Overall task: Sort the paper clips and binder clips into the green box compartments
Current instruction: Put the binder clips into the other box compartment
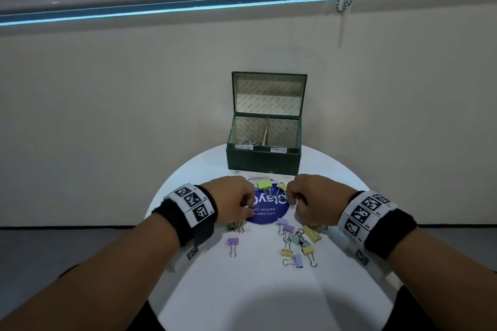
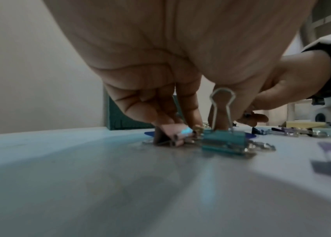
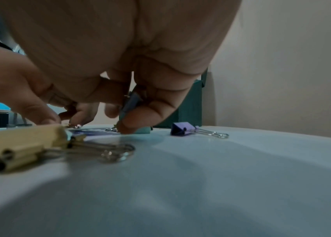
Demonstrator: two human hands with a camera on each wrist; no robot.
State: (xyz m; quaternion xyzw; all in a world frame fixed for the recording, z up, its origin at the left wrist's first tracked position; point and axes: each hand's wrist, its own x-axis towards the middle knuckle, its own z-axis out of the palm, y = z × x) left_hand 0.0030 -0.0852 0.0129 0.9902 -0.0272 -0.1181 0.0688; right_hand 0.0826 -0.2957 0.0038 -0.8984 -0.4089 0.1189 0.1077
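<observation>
The green box (image 1: 263, 161) stands open at the table's far edge, with a divider and some clips in its left compartment. Both hands hover low over a blue round sticker (image 1: 269, 212). My left hand (image 1: 250, 208) has its fingers curled down, pinching a small metal clip (image 2: 198, 128) at the tabletop; its kind is unclear. A pink binder clip (image 2: 175, 136) and a teal one (image 2: 224, 136) lie just before those fingers. My right hand (image 1: 293, 200) grips a bluish binder clip (image 3: 131, 101) in its curled fingers, with one fingertip (image 3: 128, 126) touching the table.
Several pastel binder clips (image 1: 298, 242) lie scattered at the front right, and a purple one (image 1: 233, 241) at the front left. A lime clip (image 1: 265, 183) and a yellow clip (image 1: 281, 185) lie between the hands and the box. The round white table (image 1: 269, 290) ends close on all sides.
</observation>
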